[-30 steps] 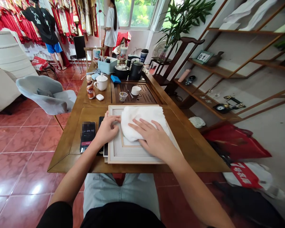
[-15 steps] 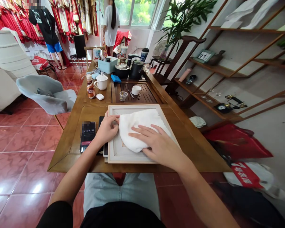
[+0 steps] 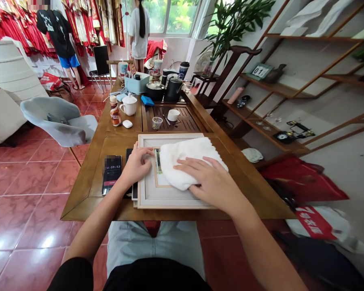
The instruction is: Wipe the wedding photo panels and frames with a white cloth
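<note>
Right hand [image 3: 210, 182]: palm down, fingers loosely spread, lying on the cloth rather than clutching it.
Left hand [image 3: 137, 163]: loosely curled at the left edge of the frame; I cannot tell whether it grips or only rests there.
Cloth [image 3: 180, 151]: white, fluffy, lying over the middle and right of the frame, one side reaching past the right edge.
Frame [image 3: 147, 198]: flat at the near end of the worktop [image 3: 91, 176], pale border face up, resting on a dark item [image 3: 135, 190] that shows at its left edge.
Picture [image 3: 158, 163]: inside the frame — only a narrow strip at the left shows, the rest being under the cloth.
Progress: wiping looks under way, not finished, since the cloth and hand lie on the frame; which parts are done or left cannot be told, as no dirt shows.
Phone [image 3: 111, 178]: left of the frame, screen lit.
Tray [image 3: 185, 122]: just beyond the frame, bearing a cup [image 3: 173, 115] and a tub [image 3: 157, 123].
Bottle [image 3: 115, 113]: beyond the frame to the left — near a lidded mug [image 3: 129, 105].
Chair [image 3: 57, 125]: well left of the frame.
</note>
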Demonstrator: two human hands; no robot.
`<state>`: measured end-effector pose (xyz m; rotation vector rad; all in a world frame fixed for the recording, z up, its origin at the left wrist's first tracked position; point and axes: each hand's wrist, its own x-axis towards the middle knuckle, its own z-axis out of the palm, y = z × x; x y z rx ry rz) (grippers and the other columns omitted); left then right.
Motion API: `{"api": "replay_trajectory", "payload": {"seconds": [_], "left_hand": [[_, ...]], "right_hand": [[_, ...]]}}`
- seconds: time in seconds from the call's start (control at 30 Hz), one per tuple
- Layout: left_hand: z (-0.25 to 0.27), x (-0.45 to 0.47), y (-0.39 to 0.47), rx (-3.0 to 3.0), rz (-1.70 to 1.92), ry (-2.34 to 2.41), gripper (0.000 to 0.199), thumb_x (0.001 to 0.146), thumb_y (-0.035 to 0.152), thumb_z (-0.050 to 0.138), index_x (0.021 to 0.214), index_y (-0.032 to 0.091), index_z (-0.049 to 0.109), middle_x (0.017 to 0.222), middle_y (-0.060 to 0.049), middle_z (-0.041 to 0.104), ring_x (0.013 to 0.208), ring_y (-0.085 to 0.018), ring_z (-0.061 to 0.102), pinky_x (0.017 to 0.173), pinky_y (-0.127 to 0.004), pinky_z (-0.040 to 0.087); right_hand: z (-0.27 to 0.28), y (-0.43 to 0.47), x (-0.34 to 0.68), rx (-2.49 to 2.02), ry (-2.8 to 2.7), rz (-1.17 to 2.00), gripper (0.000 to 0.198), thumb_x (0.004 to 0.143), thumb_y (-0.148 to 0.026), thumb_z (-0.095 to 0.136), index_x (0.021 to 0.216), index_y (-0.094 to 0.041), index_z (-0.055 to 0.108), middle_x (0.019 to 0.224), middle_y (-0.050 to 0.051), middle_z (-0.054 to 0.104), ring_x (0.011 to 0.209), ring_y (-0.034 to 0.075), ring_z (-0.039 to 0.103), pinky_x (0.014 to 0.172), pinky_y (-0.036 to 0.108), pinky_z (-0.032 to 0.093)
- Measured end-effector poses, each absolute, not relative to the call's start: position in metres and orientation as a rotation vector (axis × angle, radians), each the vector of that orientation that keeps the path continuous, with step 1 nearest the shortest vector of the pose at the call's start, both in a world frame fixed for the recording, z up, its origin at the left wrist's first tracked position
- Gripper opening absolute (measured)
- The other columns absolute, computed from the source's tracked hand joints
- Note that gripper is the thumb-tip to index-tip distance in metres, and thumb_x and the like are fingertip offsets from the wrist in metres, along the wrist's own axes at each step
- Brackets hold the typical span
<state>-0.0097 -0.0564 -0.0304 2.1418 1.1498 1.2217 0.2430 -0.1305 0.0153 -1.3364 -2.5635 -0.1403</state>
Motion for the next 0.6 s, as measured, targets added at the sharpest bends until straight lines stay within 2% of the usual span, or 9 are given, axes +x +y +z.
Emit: {"api": "replay_trajectory", "payload": {"seconds": [0.1, 0.3, 0.47, 0.6], "left_hand": [[-0.0305, -0.0099, -0.0563, 2.143, 1.224, 1.146, 0.036, 0.072, -0.003, 0.049, 0.092, 0.021, 0.065, 0.113, -0.006, 0.076, 0.116, -0.022, 0.07, 0.13, -0.06, 0.016], [-0.0293, -0.0104, -0.0566, 2.146, 1.203, 1.158, 0.036, 0.071, -0.003, 0.049, 0.092, 0.021, 0.065, 0.113, -0.005, 0.076, 0.117, -0.022, 0.07, 0.13, -0.059, 0.015], [-0.0286, -0.0101, -0.0571, 2.124, 1.205, 1.168, 0.035, 0.072, -0.002, 0.049, 0.092, 0.022, 0.065, 0.113, -0.004, 0.077, 0.118, -0.022, 0.07, 0.13, -0.059, 0.015], [-0.0298, -0.0101, -0.0565, 2.128, 1.203, 1.16, 0.035, 0.071, -0.002, 0.05, 0.092, 0.022, 0.065, 0.112, -0.004, 0.077, 0.117, -0.022, 0.07, 0.13, -0.059, 0.015]], "right_hand": [[0.0127, -0.1294, 0.2446, -1.423, -2.48, -0.218, 0.051, 0.085, -0.013, 0.05, 0.133, -0.022, 0.064, 0.145, 0.008, 0.063, 0.134, 0.03, 0.057, 0.111, 0.057, 0.034], [0.0129, -0.1364, 0.2427, -1.243, -2.576, -0.052, 0.055, 0.08, -0.01, 0.048, 0.13, -0.028, 0.064, 0.144, 0.001, 0.064, 0.133, 0.023, 0.057, 0.112, 0.049, 0.032], [0.0108, -0.1323, 0.2448, -1.387, -2.458, -0.177, 0.047, 0.084, -0.014, 0.049, 0.127, -0.025, 0.065, 0.14, 0.005, 0.067, 0.129, 0.027, 0.059, 0.11, 0.052, 0.033], [0.0085, -0.1352, 0.2437, -1.287, -2.498, -0.104, 0.05, 0.078, -0.011, 0.05, 0.123, -0.026, 0.067, 0.138, 0.003, 0.068, 0.128, 0.025, 0.06, 0.109, 0.05, 0.033]]}}
